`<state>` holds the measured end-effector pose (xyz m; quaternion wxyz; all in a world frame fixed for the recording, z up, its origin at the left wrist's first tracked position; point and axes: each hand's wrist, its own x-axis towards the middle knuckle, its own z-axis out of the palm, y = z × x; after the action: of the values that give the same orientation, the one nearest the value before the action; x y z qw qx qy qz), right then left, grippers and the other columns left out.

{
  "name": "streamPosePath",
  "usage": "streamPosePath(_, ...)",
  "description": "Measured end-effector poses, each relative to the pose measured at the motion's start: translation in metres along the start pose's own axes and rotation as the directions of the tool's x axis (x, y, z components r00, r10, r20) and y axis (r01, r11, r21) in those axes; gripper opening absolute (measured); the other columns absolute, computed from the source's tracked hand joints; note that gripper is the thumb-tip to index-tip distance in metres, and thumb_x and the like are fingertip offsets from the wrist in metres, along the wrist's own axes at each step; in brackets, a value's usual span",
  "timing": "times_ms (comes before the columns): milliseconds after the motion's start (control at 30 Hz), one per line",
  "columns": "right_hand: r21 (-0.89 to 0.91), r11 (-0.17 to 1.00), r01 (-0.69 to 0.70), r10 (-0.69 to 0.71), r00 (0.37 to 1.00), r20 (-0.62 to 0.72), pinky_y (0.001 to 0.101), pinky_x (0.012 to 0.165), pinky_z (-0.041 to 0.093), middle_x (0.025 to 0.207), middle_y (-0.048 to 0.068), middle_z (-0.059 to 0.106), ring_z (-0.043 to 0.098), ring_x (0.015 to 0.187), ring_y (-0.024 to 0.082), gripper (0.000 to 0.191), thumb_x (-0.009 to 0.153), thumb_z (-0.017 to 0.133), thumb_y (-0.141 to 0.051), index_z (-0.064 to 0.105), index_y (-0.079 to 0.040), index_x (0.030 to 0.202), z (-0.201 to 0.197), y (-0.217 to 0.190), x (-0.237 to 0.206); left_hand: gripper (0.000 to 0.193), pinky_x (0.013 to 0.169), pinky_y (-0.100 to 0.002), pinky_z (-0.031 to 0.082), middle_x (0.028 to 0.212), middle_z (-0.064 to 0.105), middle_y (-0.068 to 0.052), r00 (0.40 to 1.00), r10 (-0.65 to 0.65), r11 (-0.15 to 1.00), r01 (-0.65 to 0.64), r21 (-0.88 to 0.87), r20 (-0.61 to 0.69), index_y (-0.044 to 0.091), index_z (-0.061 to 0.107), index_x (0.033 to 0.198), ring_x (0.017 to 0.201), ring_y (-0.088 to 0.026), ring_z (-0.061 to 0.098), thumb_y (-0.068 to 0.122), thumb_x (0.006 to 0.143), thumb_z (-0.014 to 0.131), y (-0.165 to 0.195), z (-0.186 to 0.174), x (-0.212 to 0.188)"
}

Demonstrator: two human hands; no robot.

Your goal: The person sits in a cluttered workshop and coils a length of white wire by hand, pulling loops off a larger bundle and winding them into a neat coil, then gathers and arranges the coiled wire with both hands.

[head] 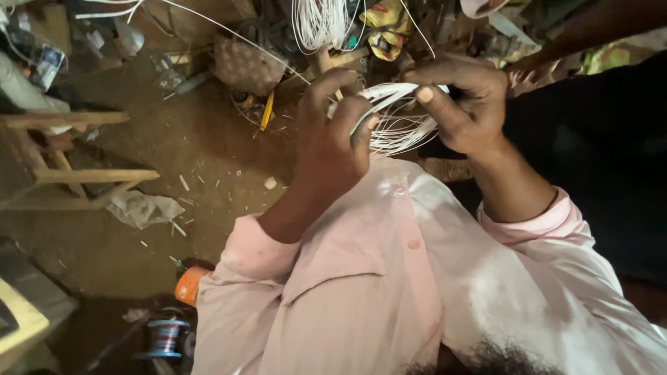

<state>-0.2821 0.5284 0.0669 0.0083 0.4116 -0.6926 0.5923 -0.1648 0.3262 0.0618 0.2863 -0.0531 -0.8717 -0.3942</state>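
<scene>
Hands first: we see our left hand (332, 139) curled shut around the near side of a small coil of thin white wire (399, 118), while our right hand (464, 104) pinches the coil's far rim between thumb and fingers, so both are closed on the same bundle. That coil sits directly between the two hands, held up in front of the chest over our pale pink shirt (389, 278), its loops running roughly left to right from one grip to the other; neither hand is really nearer, since both touch it. Loose strands of the same white wire trail upward toward a larger hank of white wire (319, 24) farther off. Below and to the left lies a bare brown dirt floor (139, 236) strewn with small offcuts, with a wooden stool frame (76, 167) at the left edge, a yellow pencil-like stick (267, 111) near a patterned pouch (246, 66), and a blue spool of thread-like wire (165, 337) by our knee. Another person's dark arm (590, 31) reaches in at the upper right.
</scene>
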Motion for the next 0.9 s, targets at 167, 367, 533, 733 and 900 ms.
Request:
streamPosePath(167,0.149,0.989,0.002,-0.005,1.000,0.018,0.0262,0.077,0.052,0.101,0.017,0.074,0.069,0.085,0.019,0.022,0.109,0.071,-0.016,0.073,0.005,0.114,-0.012,0.009,-0.014,0.017,0.121,-0.064,0.026,0.138,0.048,-0.007,0.954,0.263,0.917,-0.200,0.345,-0.146,0.015,0.068,0.107,0.137,-0.031,0.045,0.017,0.094,0.079,0.005,0.029,-0.011)
streamPosePath(367,0.228,0.974,-0.009,0.007,1.000,0.010,0.0248,0.075,0.051,0.100,0.017,0.073,0.068,0.083,0.017,0.024,0.107,0.072,-0.017,0.074,0.005,0.113,-0.018,0.004,-0.012,0.029,0.116,-0.055,0.038,0.139,0.052,-0.011,0.963,0.224,0.970,-0.206,0.128,-0.152,0.009,0.074,0.118,0.133,-0.033,0.052,0.014,0.090,0.079,0.012,0.013,-0.022)
streamPosePath(533,0.308,0.951,-0.027,0.012,0.999,0.050,0.0255,0.072,0.052,0.096,0.015,0.073,0.067,0.080,0.016,0.024,0.107,0.072,-0.019,0.073,0.004,0.112,-0.013,0.010,-0.018,0.024,0.103,-0.033,0.059,0.145,0.056,-0.013,0.989,0.056,0.991,-0.073,-0.115,-0.138,0.009,0.072,0.117,0.127,-0.023,0.067,0.000,0.096,0.080,0.012,0.017,-0.032)
streamPosePath(733,0.469,0.872,-0.142,0.112,0.989,0.091,0.0251,0.062,0.047,0.091,0.015,0.070,0.063,0.070,0.016,0.029,0.104,0.074,-0.020,0.071,0.007,0.111,-0.006,0.005,-0.016,0.019,0.104,-0.042,0.058,0.139,0.057,-0.018,0.967,0.058,0.973,-0.110,-0.204,-0.246,0.006,0.063,0.092,0.126,-0.034,0.065,-0.001,0.089,0.080,0.017,-0.001,-0.024)
streamPosePath(900,0.527,0.839,-0.137,0.098,0.990,0.101,0.0247,0.060,0.046,0.088,0.014,0.069,0.061,0.066,0.015,0.027,0.105,0.074,-0.019,0.070,0.007,0.112,0.000,-0.004,-0.013,0.023,0.084,-0.030,0.054,0.122,0.068,-0.008,0.988,-0.055,0.984,0.029,-0.176,-0.141,0.004,0.062,0.114,0.099,-0.021,0.064,0.008,0.097,0.078,0.025,-0.019,-0.017)
